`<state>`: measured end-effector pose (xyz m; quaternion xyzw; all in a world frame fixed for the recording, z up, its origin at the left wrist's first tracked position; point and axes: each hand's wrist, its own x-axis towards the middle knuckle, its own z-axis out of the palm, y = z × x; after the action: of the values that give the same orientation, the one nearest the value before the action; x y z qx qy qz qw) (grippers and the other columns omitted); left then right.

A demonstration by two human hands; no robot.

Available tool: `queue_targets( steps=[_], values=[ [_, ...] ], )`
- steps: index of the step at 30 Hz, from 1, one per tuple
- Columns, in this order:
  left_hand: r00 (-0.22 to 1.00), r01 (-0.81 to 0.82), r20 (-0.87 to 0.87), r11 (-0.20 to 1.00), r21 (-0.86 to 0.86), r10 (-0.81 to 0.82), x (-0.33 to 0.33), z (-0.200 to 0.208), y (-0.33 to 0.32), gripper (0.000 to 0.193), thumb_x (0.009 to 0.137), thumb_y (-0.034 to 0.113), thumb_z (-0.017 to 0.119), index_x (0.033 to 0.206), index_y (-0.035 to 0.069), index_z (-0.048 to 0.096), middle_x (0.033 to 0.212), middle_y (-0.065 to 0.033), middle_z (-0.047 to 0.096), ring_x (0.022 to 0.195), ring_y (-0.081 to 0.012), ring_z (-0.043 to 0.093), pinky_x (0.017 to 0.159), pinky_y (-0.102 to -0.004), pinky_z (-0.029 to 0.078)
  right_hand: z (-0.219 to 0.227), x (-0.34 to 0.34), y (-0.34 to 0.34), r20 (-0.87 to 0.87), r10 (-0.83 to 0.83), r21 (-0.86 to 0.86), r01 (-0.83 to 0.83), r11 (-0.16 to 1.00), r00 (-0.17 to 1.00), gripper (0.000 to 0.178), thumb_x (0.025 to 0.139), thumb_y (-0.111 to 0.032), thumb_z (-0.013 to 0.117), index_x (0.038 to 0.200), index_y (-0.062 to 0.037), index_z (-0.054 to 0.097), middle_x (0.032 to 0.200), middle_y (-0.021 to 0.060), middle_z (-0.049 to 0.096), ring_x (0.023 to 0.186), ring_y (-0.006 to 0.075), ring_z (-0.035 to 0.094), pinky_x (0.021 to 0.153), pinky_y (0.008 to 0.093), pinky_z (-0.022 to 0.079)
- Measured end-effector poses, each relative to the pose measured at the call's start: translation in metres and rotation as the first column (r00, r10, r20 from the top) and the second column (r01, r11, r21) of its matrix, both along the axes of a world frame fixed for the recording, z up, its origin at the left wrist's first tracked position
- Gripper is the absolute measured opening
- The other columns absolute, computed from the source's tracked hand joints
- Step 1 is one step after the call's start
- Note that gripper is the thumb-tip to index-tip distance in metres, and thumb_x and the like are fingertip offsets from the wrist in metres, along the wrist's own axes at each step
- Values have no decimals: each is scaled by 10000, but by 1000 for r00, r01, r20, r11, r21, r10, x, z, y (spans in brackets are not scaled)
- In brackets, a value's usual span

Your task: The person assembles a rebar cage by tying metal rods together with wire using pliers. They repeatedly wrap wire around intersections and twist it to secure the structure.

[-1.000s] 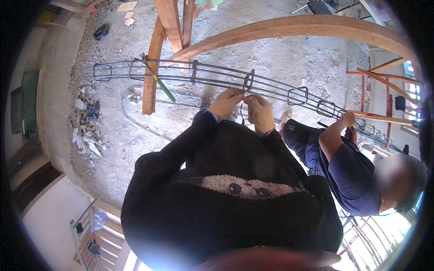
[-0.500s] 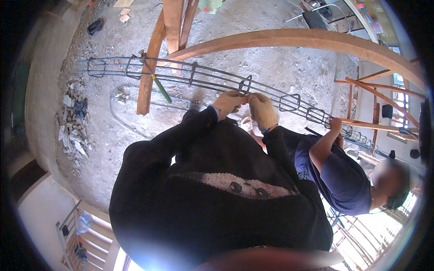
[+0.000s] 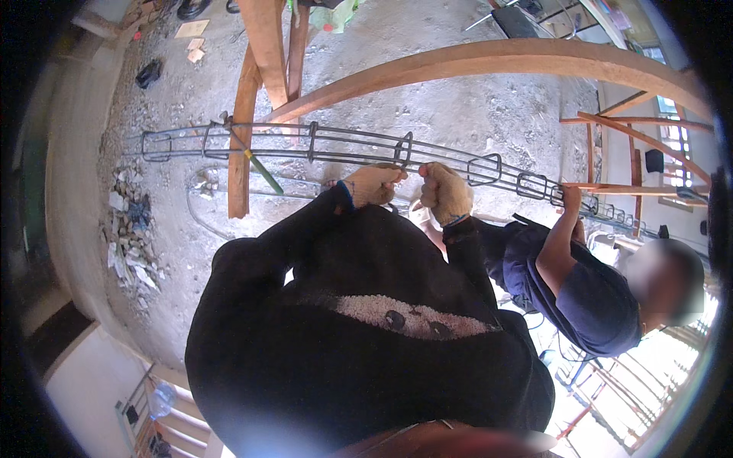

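A long rebar cage (image 3: pixel 351 156) of thin steel bars with rectangular stirrups runs across in front of me. My left hand (image 3: pixel 374 185), in a cream work glove, is closed at the cage's near bars, just below a stirrup (image 3: pixel 403 148). A short gap to its right, my right hand (image 3: pixel 447 192), gloved alike, is closed with its fingertips up by the same bars. Whatever either hand pinches is too small or hidden to make out. Further left, a metal tool with a green handle (image 3: pixel 265 174) hangs against the cage beside a wooden post.
A co-worker (image 3: pixel 588 290) in dark blue stands at the right, one hand on the cage. Wooden posts (image 3: pixel 239 179) and a long beam (image 3: pixel 473 61) stand beyond. Rubble (image 3: pixel 126 252) lies at the left on the rough floor, and a black bag (image 3: pixel 149 74) further back.
My hands have drawn apart; a small reddish thing seen between them earlier no longer shows. The view has shifted slightly. The co-worker's hand stays on the cage.
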<state>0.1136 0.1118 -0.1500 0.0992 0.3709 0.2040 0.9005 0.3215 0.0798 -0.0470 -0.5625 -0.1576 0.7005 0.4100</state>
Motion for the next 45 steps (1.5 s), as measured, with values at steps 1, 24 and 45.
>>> queue_targets(
  steps=[1,24,45],
  values=[
    [993,-53,92,977,-208,73,0,-3,1,200,1080,138,637,1215,-2,682,911,30,592,670,-36,518,600,-214,484,-4,1,-4,-18,-14,3,14,1000,1000,173,1009,-174,602,965,-19,664,670,-50,480,493,74,385,445,270,279],
    [987,-146,-65,989,17,147,6,47,-15,224,1096,286,666,1166,78,710,958,3,651,843,-118,627,764,-329,560,-48,0,-44,-87,221,10,-221,975,971,253,1087,-280,584,1099,-37,650,709,-57,432,540,72,387,506,267,308],
    [668,246,-665,744,621,334,28,69,-33,461,928,503,787,1066,66,838,1008,-133,795,952,-296,710,880,-399,550,-89,33,-46,-47,280,117,-273,955,959,449,1080,-371,645,1266,36,676,1075,135,752,876,185,714,786,316,583]
  ],
)
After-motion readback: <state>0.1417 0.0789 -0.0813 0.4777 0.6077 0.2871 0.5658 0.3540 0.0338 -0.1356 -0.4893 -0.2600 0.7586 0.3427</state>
